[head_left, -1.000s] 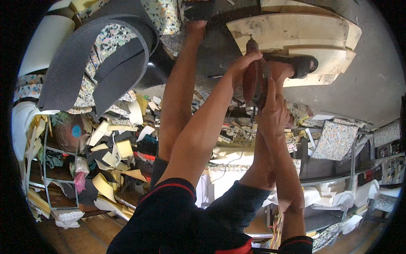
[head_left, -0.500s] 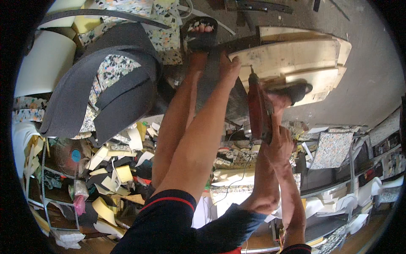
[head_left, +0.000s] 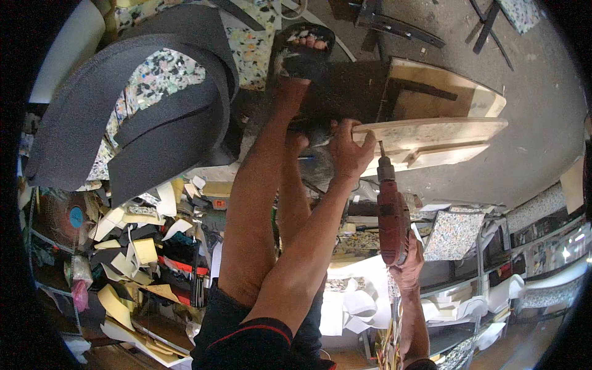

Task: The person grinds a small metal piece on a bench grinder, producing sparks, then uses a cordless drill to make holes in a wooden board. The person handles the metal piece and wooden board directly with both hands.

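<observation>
My left hand [head_left: 350, 153] is closed on the near left end of a pale plywood panel [head_left: 441, 131], which is tilted up with its long edge facing me. In my right hand [head_left: 409, 262] is a red power drill [head_left: 391, 216], held by its rear handle. Its thin bit points away from me and ends beside the panel, close to my left fingers; whether it touches the wood I cannot tell. Behind lies another part of plywood [head_left: 450, 86], with a dark strip [head_left: 425, 90] across it; I cannot tell whether the two are joined.
A rolled dark grey foam sheet [head_left: 166, 129] fills the left, with speckled foam [head_left: 253, 49] behind it. Foam offcuts [head_left: 145, 251] and a fan [head_left: 68, 217] lie lower left. Dark metal bars [head_left: 401, 29] rest on the floor at the back. My sandalled foot [head_left: 305, 46] stands far ahead.
The panel has tipped up, and my foot has come off it. My left hand has shifted nearer along with its end. The drill has moved nearer and slightly right, still in my right hand.
</observation>
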Demonstrator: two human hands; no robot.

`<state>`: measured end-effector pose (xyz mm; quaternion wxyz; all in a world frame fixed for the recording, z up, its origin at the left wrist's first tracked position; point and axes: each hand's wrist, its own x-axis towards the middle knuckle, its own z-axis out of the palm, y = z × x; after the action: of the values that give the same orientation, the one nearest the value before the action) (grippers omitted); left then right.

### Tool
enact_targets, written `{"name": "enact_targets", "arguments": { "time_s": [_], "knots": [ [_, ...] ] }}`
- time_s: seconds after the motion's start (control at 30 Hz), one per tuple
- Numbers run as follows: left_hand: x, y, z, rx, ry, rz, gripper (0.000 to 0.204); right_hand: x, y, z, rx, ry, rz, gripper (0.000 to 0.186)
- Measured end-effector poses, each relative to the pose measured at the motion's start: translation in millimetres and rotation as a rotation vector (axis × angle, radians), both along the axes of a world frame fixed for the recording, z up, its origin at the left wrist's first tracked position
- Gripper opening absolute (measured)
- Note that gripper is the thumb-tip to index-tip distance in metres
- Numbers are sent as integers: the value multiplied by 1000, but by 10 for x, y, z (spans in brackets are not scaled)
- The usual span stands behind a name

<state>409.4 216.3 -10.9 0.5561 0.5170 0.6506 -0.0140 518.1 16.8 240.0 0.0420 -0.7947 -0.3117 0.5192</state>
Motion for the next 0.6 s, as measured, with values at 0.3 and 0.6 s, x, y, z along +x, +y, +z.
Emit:
{"name": "enact_targets", "arguments": {
  "time_s": [0.3, 0.6],
  "knots": [
    [-423, -250, 228, -25, 25, 83, 37, -381, -579, 8, 70, 18, -123, 93],
    [-257, 121, -66, -156, -16, 44, 37, -600, -364, -370, 78, -45, -266, 80]
  ]
}}
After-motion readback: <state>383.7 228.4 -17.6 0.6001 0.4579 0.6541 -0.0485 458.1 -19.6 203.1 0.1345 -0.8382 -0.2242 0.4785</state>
